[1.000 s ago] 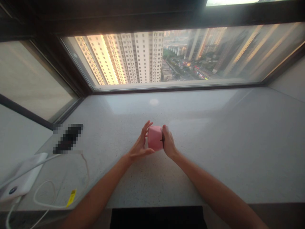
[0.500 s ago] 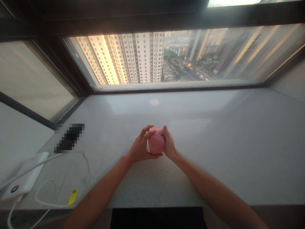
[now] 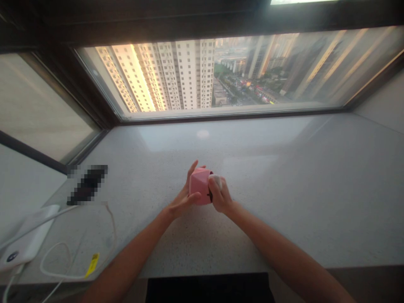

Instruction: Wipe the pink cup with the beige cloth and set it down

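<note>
A small pink faceted box (image 3: 199,190) is held between both my hands above the pale stone windowsill (image 3: 284,189). My left hand (image 3: 183,195) cups its left side, thumb pressed on the front face and fingers reaching up behind it. My right hand (image 3: 219,194) grips the right side with curled fingers. A whitish part (image 3: 217,180) shows at the top of my right hand, and a small dark mark sits on the box's right edge.
At the left lie a dark blurred-out flat object (image 3: 87,184), a white power bank (image 3: 27,239) and a looping white cable (image 3: 75,256) with a yellow tag. A wide window (image 3: 221,71) with a dark frame runs along the sill's far side.
My hands turned the pink box between them. My left fingers opened, closed round it, then spread behind it again; my right hand curled tighter on the right side.
</note>
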